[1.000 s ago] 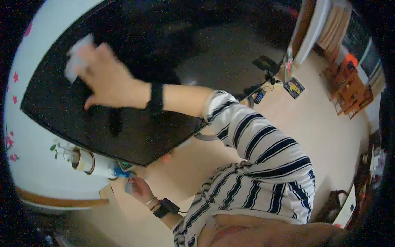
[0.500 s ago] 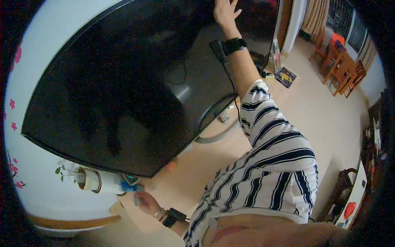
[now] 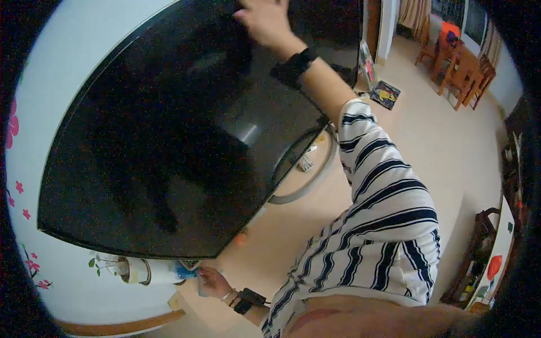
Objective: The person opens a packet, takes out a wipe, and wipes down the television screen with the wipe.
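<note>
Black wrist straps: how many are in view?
2: one strap on the right hand's wrist, in front of the screen; another strap on the left hand's wrist. I see no others.

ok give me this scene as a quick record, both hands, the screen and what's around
right hand: at the upper edge of the view, partly cut off, in front of the screen; contact and any held item cannot be told
left hand: low, near the screen's bottom corner, holding a pale item
screen: large, black, glossy, with a light reflection
wrists: black band on the right, black device on the left
beside screen: small green plant
background: wooden chairs, curtain
</note>
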`<control>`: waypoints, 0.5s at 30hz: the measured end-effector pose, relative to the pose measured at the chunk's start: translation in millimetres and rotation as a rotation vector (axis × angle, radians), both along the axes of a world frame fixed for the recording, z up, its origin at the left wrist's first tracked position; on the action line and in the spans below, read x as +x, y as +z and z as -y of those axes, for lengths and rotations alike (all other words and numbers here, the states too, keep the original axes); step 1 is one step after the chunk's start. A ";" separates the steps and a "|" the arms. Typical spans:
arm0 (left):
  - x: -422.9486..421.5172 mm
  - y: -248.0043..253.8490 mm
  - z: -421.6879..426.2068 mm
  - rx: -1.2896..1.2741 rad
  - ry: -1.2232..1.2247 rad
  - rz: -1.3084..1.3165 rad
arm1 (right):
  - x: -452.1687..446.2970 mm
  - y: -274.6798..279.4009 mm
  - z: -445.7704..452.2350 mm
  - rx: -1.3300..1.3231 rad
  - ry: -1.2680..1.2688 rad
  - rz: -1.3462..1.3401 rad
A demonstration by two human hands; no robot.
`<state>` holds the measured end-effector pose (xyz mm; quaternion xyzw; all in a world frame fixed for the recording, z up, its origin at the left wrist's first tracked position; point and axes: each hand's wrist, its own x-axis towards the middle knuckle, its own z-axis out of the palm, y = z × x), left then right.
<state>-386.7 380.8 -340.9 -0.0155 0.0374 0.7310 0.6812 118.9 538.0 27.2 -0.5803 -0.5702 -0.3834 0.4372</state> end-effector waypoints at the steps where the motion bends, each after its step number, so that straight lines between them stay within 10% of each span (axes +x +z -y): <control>1: 7.8 4.4 1.1 0.158 -0.078 0.091 | 39.0 -11.3 -26.0 0.072 -0.146 -0.037; 6: -18.2 -49.2 4.4 -0.022 0.075 0.156 | 106.1 -48.8 -80.6 0.080 -0.173 -0.440; 8: -2.3 -47.3 -0.7 0.065 0.005 0.201 | 42.8 -47.6 -77.3 0.142 -0.290 -0.174; 13: 35.5 -33.8 -35.8 0.124 0.059 -0.020 | -88.1 -87.4 -1.2 -0.153 0.760 0.357; 15: 59.9 -6.5 -38.0 0.083 0.047 -0.155 | -55.4 -74.3 -11.9 -0.229 0.762 0.285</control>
